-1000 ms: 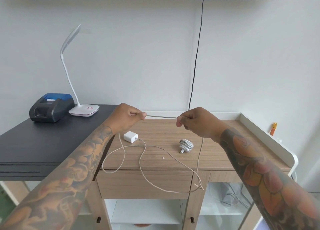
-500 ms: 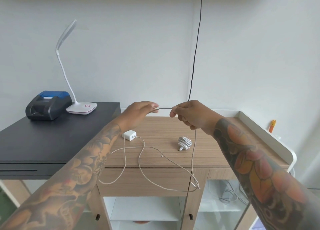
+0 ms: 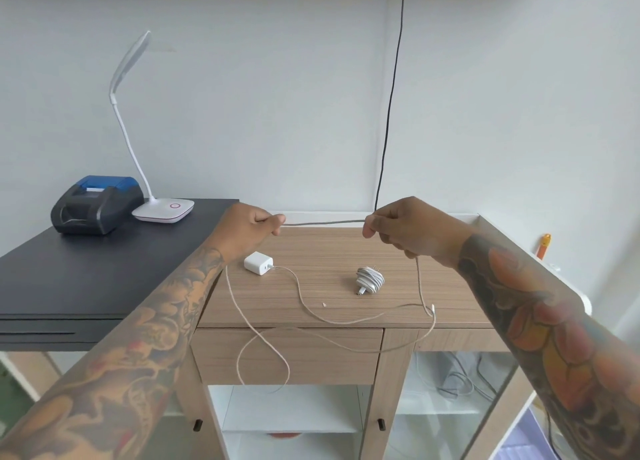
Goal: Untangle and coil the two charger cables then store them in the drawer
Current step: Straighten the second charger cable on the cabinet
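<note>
Nearest you, both tattooed forearms reach in from the bottom corners. Below them the closed drawer [image 3: 287, 355] sits in the front of the wooden desk [image 3: 446, 286]; a slack loop of the loose cable [image 3: 325, 222] hangs over the desk edge and crosses the drawer front. Open shelving shows under the desk, with more wires visible behind glass on the right.

On the desk top: a white charger brick [image 3: 258, 263] at left, the loose cable plugged into it and trailing rightward in curves. The coiled cable [image 3: 370, 279], wound around its own plug, lies right of centre, apart from the loose one.

Above the desk, your left hand [image 3: 247, 229] pinches the loose cable with its fingers curled around it. Your right hand [image 3: 405, 229] pinches the same cable likewise. The span between the hands runs nearly straight and level. From the right hand the cable drops to the desk's front edge.

Further left, a dark desk [image 3: 86, 279] carries a black-and-blue printer [image 3: 97, 205] and a white lamp [image 3: 162, 211]. A black wire [image 3: 389, 113] runs down the back wall.
</note>
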